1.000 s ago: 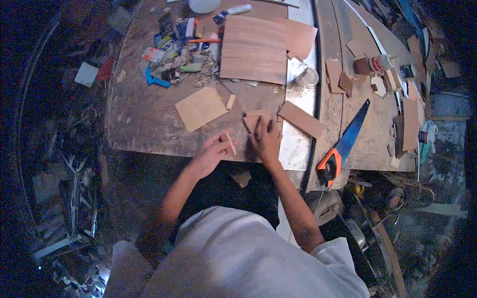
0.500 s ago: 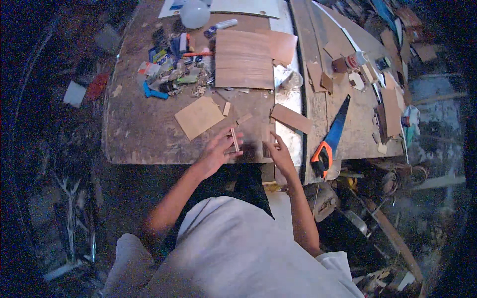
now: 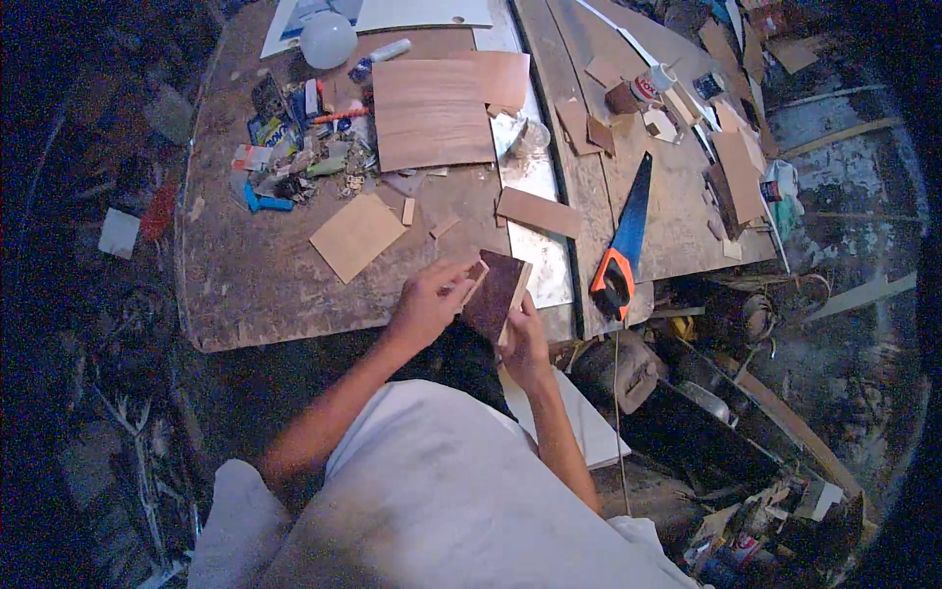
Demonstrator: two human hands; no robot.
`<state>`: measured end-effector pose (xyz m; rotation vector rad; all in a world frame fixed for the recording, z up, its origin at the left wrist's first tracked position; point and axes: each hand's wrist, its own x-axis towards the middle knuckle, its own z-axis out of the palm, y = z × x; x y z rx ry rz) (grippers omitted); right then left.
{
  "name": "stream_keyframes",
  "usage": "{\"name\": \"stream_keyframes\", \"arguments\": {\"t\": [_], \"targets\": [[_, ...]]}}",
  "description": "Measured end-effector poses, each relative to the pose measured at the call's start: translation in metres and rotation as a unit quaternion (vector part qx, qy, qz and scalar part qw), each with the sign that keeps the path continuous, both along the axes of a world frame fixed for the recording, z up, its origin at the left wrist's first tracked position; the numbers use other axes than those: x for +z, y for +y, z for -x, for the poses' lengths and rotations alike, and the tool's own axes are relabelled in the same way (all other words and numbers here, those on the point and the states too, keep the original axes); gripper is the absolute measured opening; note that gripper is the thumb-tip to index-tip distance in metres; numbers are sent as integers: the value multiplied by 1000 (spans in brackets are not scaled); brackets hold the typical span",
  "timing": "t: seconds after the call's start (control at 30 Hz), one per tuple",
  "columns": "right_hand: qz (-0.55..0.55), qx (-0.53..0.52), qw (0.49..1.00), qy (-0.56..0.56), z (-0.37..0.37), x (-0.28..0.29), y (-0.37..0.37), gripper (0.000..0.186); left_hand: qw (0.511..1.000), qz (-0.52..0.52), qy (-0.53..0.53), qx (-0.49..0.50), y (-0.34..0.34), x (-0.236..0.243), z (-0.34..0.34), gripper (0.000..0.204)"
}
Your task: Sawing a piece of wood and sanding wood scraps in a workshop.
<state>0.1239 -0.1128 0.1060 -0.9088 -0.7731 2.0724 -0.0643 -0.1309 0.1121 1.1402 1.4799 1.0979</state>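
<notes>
My left hand (image 3: 434,302) is closed on a small pale wood strip (image 3: 475,278). My right hand (image 3: 525,339) grips the edge of a dark brown board (image 3: 497,293) with a pale edge, lifted tilted at the bench's front beside the strip. Just beyond my hands a square tan board (image 3: 355,236), a reddish plank (image 3: 538,210) and a small block (image 3: 444,228) lie on the worn wooden bench (image 3: 245,299). The handsaw (image 3: 613,285), with orange handle and blue blade, lies to the right.
A pile of small parts (image 3: 294,142), a larger wood sheet (image 3: 432,116) and a white globe (image 3: 328,42) are at the back. Board scraps and containers (image 3: 648,88) line the right side. A metal strip (image 3: 540,270) runs through the bench. Cluttered floor surrounds it.
My right hand has lifted the dark board from the bench and brought it beside the strip in my left hand. The view has shifted, moving the bench leftward in the picture.
</notes>
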Motion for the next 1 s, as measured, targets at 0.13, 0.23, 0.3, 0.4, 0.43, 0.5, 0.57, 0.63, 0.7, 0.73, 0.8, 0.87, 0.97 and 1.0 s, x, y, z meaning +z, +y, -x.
{"name": "stream_keyframes", "arguments": {"t": [0.13, 0.23, 0.3, 0.4, 0.43, 0.5, 0.57, 0.63, 0.7, 0.73, 0.8, 0.87, 0.97, 1.0], "targets": [[-80, 8, 988, -129, 1, 1, -4, 67, 998, 5, -60, 23, -2, 7, 5, 36], [-137, 27, 979, -151, 6, 9, 3, 76, 994, 46, -99, 3, -2, 7, 14, 34], [-173, 41, 968, -175, 12, 21, 16, 81, 995, 34, -91, -4, 0, 14, 18, 33], [-146, 32, 981, -126, 27, 36, 33, 90, 998, 43, -40, -35, 8, 32, 32, 31], [-150, 39, 980, -126, 27, 35, 30, 90, 998, 37, -52, -24, 11, 36, 37, 31], [-239, 131, 945, -179, 27, 37, 23, 93, 997, 27, -65, -5, 11, 41, 43, 30], [-231, 142, 950, -155, 31, 43, 33, 94, 993, 51, -103, -17, 7, 44, 45, 32], [-194, 21, 961, -195, 33, 44, 48, 95, 990, 64, -121, -30, 2, 53, 44, 33], [-187, 30, 967, -172, 36, 49, 50, 97, 986, 75, -141, -51, 3, 56, 46, 33], [-224, 104, 949, -196, 37, 52, 41, 96, 989, 57, -132, -29, 8, 56, 52, 33], [-237, 183, 928, -223, 42, 63, 34, 97, 991, 37, -125, -1, 12, 55, 56, 32], [-208, 120, 952, -189, 41, 50, 53, 99, 995, 19, -92, -28, 12, 50, 54, 30], [-182, 56, 965, -181, 46, 53, 54, 114, 995, 20, -92, -32, 18, 61, 57, 29], [-211, 113, 955, -173, 48, 57, 46, 119, 995, 17, -92, -31, 20, 62, 55, 29]]}}
